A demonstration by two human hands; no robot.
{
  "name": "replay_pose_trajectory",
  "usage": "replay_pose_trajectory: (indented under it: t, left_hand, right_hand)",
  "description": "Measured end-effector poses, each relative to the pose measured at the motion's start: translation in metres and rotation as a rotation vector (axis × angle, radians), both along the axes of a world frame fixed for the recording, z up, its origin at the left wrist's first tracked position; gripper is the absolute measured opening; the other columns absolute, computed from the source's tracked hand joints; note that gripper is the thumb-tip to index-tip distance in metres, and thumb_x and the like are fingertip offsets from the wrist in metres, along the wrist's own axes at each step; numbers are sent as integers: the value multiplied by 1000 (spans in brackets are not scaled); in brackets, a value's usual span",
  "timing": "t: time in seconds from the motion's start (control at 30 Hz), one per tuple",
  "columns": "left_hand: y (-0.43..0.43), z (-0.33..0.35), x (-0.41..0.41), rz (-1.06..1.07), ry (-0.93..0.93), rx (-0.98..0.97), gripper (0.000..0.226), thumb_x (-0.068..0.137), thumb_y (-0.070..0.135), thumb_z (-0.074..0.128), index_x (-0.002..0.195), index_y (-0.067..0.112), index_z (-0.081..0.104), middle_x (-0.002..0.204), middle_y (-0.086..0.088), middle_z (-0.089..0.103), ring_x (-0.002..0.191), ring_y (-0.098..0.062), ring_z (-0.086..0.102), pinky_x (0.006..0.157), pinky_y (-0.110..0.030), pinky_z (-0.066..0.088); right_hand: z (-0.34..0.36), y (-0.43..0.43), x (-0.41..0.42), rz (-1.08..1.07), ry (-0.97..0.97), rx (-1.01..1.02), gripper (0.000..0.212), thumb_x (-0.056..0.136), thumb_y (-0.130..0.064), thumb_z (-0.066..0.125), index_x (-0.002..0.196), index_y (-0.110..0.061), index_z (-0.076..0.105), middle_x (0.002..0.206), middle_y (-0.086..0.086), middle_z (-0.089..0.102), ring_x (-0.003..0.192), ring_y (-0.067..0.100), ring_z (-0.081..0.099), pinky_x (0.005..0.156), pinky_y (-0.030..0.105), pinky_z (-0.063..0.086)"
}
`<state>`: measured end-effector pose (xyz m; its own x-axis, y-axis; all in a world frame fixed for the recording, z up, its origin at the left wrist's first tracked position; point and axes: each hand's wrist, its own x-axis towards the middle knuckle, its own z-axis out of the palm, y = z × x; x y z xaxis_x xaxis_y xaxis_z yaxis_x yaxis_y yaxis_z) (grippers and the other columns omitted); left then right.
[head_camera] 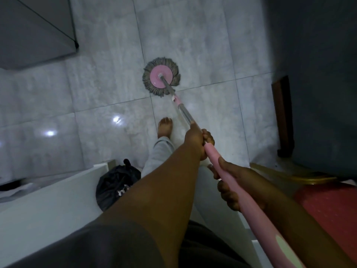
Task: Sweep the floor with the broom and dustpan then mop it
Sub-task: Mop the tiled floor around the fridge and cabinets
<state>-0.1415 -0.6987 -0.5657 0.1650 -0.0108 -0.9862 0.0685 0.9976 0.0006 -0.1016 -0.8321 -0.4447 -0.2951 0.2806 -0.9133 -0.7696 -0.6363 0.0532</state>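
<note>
Gripping round, stringy mop [161, 77] on seemingly marble tiles [108, 84].

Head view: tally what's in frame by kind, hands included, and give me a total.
mop: 1
hands: 2, left hand and right hand, both gripping the mop's handle
black bag: 1
bare foot: 1
Total: 5

One mop [161, 79], one bare foot [164, 128], one black bag [116, 182] — two hands: left hand [195, 139], right hand [249, 180].
</note>
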Motion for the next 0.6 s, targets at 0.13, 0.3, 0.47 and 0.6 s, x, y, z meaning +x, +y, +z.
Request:
replay_pose_trajectory:
  t: [0.13,0.3,0.47,0.6]
  left_hand:
    - [26,-5,9,-31,5,7,54,98,58,43,66,15,41,54,4,37,35,-6,35,34,-11,28]
    - [117,-28,34,-35,-14,46,55,98,60,43,66,15,41,51,4,37,39,-6,33,34,-11,27]
    - [241,-57,76,-33,-42,107,54,99,58,41,66,15,38,46,4,36,30,-5,33,30,-10,26]
    - [327,-72,111,-77,-19,177,49,102,50,41,65,18,36,44,5,34,30,-5,32,33,-12,25]
  right_hand:
    - [-12,24,9,0,-17,-4,58,71,-56,62,102,-7,53,59,7,48,39,16,43,37,22,39]
    - [-46,107,27,-26,-28,10,59,72,-58,63,99,-6,55,59,8,50,37,17,44,37,23,40]
    - [-83,223,61,-63,-86,112,55,75,-57,63,96,-7,59,58,5,54,39,14,46,37,22,41]
    - [-108,307,93,-98,-124,182,52,88,-55,59,102,-4,56,58,2,56,41,10,47,37,21,42]
